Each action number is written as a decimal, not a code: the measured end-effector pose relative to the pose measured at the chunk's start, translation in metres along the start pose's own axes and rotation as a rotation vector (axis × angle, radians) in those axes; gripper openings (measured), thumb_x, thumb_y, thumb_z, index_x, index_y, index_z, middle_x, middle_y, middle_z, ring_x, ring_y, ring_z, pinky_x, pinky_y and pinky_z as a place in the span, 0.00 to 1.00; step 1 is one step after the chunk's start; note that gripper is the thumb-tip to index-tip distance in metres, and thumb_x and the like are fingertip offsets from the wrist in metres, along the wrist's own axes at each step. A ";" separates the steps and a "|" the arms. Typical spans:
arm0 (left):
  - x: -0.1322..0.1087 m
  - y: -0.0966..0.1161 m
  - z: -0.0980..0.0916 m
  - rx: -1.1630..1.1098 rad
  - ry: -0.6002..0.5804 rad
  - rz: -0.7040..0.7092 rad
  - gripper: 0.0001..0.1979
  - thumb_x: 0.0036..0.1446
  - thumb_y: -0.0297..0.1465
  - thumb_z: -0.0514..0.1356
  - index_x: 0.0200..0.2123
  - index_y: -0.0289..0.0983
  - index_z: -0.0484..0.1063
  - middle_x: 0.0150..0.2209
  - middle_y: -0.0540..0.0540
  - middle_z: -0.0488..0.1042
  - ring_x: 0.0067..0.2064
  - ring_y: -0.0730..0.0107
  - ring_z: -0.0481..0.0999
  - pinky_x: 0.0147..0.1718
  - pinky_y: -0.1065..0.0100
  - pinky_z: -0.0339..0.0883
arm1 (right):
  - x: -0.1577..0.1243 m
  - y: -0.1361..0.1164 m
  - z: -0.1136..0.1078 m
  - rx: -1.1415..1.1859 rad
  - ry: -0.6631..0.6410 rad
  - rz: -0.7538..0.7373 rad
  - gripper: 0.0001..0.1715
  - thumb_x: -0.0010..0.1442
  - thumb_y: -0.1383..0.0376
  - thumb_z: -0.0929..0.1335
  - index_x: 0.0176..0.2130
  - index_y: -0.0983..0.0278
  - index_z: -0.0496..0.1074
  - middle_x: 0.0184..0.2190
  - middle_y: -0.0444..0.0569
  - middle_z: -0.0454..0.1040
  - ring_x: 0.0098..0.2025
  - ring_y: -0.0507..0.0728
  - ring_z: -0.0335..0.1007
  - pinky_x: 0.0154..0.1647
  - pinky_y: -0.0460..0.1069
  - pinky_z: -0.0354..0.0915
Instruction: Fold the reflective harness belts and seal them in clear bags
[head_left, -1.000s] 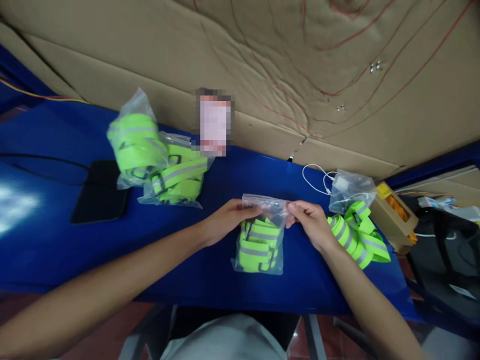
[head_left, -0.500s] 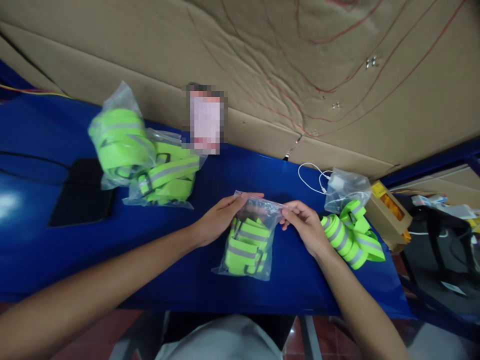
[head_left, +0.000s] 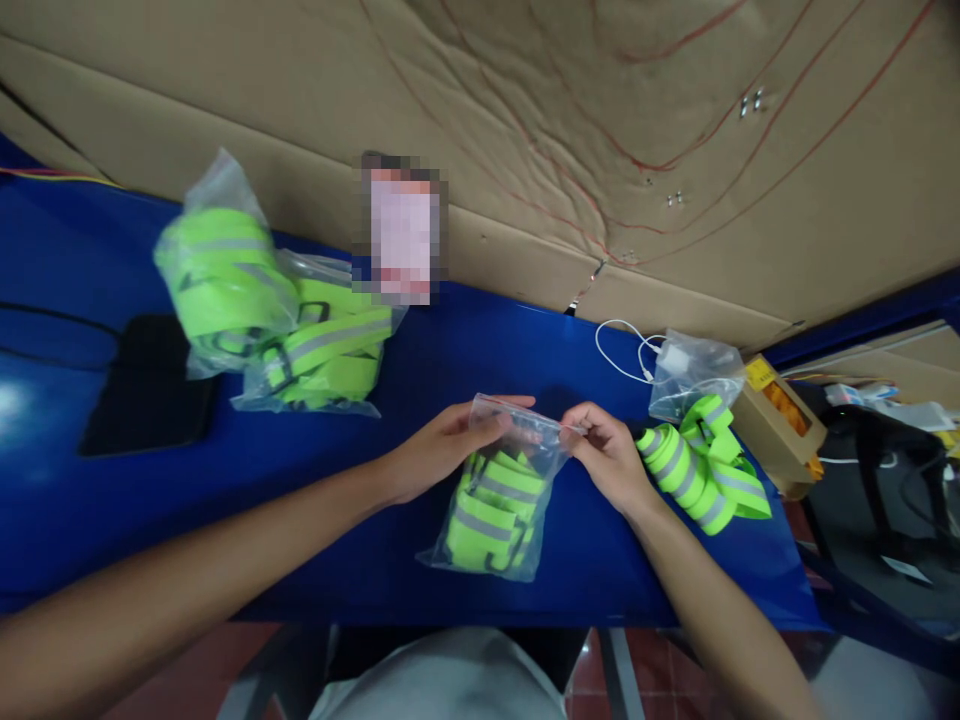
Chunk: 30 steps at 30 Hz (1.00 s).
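A clear zip bag hangs between my hands, its mouth towards the top. Inside lies a folded neon-green reflective strap with grey stripes and a dark buckle. My left hand grips the bag's upper left side, thumb in front and fingers behind. At the upper right corner, my right hand pinches the zip edge between thumb and finger. Just right of that hand, a loose rolled reflective strap rests on the blue table.
Two filled bags of green straps, an upright one and a lying one, are at back left beside a black flat pad. A bag with a white cable and a cardboard box stand right. Cardboard lines the back.
The bag's lower end has shifted slightly down towards me. My left thumb has moved from the bag's top edge to lower on its front. My right hand still pinches the corner.
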<state>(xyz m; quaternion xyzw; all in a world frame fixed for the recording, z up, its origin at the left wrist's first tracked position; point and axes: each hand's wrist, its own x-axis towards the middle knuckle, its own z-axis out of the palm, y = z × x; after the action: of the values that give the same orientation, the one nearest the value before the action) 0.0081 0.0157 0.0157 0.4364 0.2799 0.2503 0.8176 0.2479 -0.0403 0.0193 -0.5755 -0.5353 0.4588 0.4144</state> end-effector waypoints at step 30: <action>-0.007 -0.017 0.005 0.148 -0.229 -0.028 0.41 0.58 0.36 0.71 0.70 0.40 0.59 0.59 0.37 0.75 0.56 0.58 0.78 0.55 0.57 0.69 | -0.011 -0.009 0.010 -0.096 -0.173 -0.042 0.12 0.66 0.57 0.71 0.35 0.63 0.73 0.28 0.44 0.77 0.29 0.51 0.70 0.32 0.46 0.64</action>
<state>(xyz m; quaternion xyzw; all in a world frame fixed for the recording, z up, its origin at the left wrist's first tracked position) 0.0092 -0.0003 0.0058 0.5174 0.2087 0.1660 0.8131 0.2360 -0.0508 0.0263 -0.5416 -0.6024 0.4717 0.3482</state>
